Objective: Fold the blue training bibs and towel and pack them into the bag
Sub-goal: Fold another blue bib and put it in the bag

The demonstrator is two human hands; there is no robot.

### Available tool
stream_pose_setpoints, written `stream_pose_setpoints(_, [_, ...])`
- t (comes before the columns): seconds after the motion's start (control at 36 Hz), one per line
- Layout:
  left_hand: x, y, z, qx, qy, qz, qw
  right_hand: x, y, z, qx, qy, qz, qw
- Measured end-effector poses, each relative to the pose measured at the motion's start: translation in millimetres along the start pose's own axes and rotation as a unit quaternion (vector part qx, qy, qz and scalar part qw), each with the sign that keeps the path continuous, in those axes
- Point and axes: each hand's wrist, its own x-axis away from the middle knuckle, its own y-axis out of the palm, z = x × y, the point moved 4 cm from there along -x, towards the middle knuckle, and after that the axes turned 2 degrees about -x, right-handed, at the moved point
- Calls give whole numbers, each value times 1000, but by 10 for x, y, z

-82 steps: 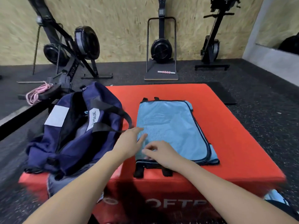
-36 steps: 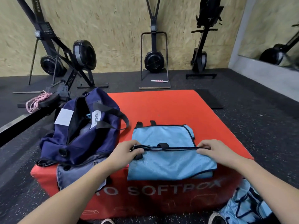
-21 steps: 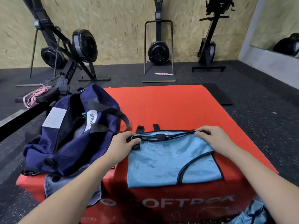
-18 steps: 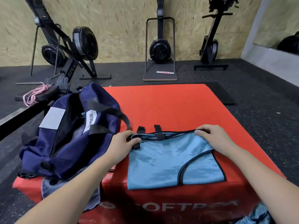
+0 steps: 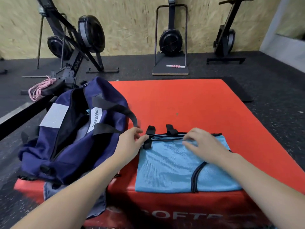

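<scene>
With both hands, left (image 5: 132, 142) and right (image 5: 203, 144), spread loosely, press the light-blue mesh bib's (image 5: 178, 169) fold flat, aligning black-trimmed edges.

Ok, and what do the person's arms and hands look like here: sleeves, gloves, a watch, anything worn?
Both forearms are bare right down to the frame's lower edge, with no sleeve in view. The left hand and right hand wear no gloves. No watch, band or ring shows on either.
</scene>
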Motion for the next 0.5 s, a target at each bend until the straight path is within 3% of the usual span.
stream_pose_setpoints(0.08, [97,-36,84,19,22,4,1000,-21,157,-183,-11,-42,6,999])
stream_pose_setpoints(0.22, [182,-33,161,-15,62,-7,998,-134,209,-286,-52,5,32,998])
stream_pose_setpoints(0.36, [188,0,113,-77,94,-55,991,-241,274,-275,-35,29,-10,999])
stream_pose_setpoints(0.5, [134,-69,167,-14,91,-23,996,-293,364,-213,9,34,-46,998])
